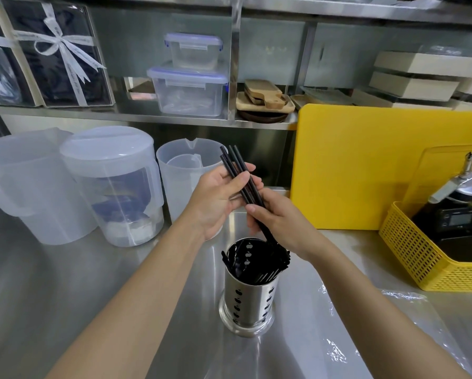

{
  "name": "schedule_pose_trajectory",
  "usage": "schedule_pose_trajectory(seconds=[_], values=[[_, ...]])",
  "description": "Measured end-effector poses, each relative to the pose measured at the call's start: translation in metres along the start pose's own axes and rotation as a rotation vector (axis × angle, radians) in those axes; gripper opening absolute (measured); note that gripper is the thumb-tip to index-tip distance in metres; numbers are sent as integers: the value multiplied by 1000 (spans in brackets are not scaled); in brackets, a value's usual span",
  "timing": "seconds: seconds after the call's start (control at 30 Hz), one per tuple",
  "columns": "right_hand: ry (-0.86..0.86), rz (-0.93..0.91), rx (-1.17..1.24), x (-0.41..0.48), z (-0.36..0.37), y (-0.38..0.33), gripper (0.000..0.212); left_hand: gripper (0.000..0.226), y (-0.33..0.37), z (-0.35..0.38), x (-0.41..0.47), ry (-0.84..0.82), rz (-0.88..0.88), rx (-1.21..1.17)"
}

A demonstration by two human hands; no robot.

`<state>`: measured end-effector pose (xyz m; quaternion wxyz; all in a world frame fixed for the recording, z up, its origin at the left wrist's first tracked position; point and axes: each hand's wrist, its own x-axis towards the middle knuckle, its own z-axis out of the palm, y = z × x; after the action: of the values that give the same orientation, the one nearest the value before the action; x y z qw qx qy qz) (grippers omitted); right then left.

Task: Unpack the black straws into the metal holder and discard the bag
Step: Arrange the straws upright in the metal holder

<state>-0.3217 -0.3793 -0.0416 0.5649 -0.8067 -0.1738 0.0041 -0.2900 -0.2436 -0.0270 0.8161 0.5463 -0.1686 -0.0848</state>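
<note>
A perforated metal holder (250, 302) stands upright on the steel counter, with several black straws inside leaning against its rim. Above it both hands grip a small bunch of black straws (236, 164), tilted, top ends pointing up and left, lower ends reaching down toward the holder's mouth. My left hand (215, 198) pinches the bunch near the middle. My right hand (280, 217) grips it lower down, just above the holder. A clear plastic bag (393, 321) lies flat on the counter to the right of the holder, under my right forearm.
Two lidded plastic pitchers (114, 184) and an open measuring jug (180, 170) stand at the back left. A yellow cutting board (366, 170) leans against the back right. A yellow basket (421, 255) with a bottle and a scale sits at far right. Shelves above hold containers.
</note>
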Motion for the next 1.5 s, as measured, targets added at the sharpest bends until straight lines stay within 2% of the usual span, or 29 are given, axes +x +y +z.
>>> schedule_pose_trajectory(seconds=[0.2,0.27,0.37,0.5,0.6,0.67,0.73,0.77,0.87,0.9,1.0,1.07,1.1,1.13,1.17,1.23,1.27,1.37,1.5], values=[[133,43,-29,-3,-10,14,19,15,4,-2,3,66,70,27],[225,-2,5,-6,-17,14,15,15,11,-6,5,129,91,-16],[316,-57,122,-9,-33,13,22,14,19,-17,13,261,69,-170],[242,-80,49,-11,-41,8,35,12,13,-27,23,397,-91,-557],[129,-55,25,-12,-38,2,39,16,1,-23,22,399,-228,-596],[79,-52,24,-13,-33,-1,50,17,-6,-15,19,386,-296,-603],[95,-75,60,-13,-28,-4,68,15,-12,-4,16,374,-345,-632],[127,-106,73,-13,-27,-6,64,14,-14,1,14,363,-366,-639],[266,-213,48,-11,-27,-14,11,12,-16,13,10,330,-445,-582],[340,-229,25,-10,-28,-14,7,11,-16,15,8,336,-484,-535],[506,-227,33,-9,-32,-12,27,28,-21,16,5,495,-515,-264],[498,-170,19,-11,-36,-10,31,39,-24,13,0,589,-375,52],[451,-124,-8,-14,-37,-9,32,43,-24,10,-3,543,-266,247],[385,-80,-51,-16,-37,-7,32,46,-24,7,-7,406,-172,401],[318,-44,-103,-17,-35,-5,32,49,-24,5,-12,202,-122,492],[225,2,-140,-19,-29,-1,32,54,-30,6,-20,-180,-151,566],[203,26,-125,-19,-25,2,32,53,-35,9,-22,-279,-170,587],[174,72,-137,-20,-19,7,35,39,-48,11,-21,-235,-161,687],[223,9,-191,-23,-22,13,28,34,-56,0,-21,-235,-201,816]])
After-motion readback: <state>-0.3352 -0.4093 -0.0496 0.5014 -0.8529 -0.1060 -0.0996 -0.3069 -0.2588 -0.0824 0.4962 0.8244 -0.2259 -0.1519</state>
